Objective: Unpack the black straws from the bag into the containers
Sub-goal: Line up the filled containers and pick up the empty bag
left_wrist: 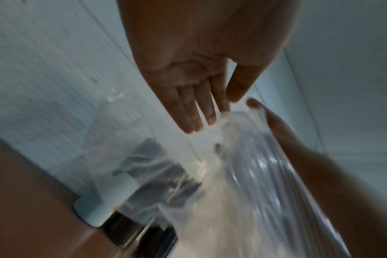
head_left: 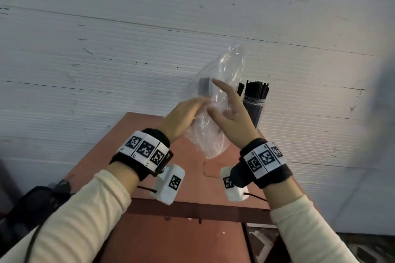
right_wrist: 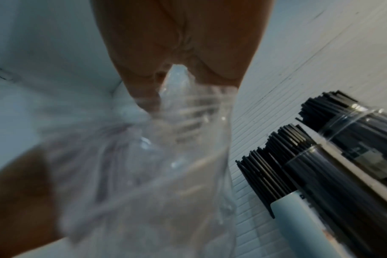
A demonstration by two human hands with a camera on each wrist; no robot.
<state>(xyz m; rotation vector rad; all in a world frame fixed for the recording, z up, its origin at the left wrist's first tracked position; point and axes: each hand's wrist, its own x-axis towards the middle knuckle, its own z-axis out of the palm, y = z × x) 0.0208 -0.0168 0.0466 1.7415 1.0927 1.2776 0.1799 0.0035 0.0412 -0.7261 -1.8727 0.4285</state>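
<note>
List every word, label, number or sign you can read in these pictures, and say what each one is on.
No readable words or numbers anywhere.
Black-and-white square code markers, not text: on both wristbands and both wrist cameras.
A pale label on one straw container: too blurred to read.
Plastic bag: no print visible.

One bag [head_left: 215, 100], two hands — three containers [right_wrist: 334, 167] of straws.

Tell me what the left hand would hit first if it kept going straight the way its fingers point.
Most likely the clear plastic bag: the left hand points up and right, its fingertips at the bag's crumpled film. The right hand lies just past it. Depth is unclear.
</note>
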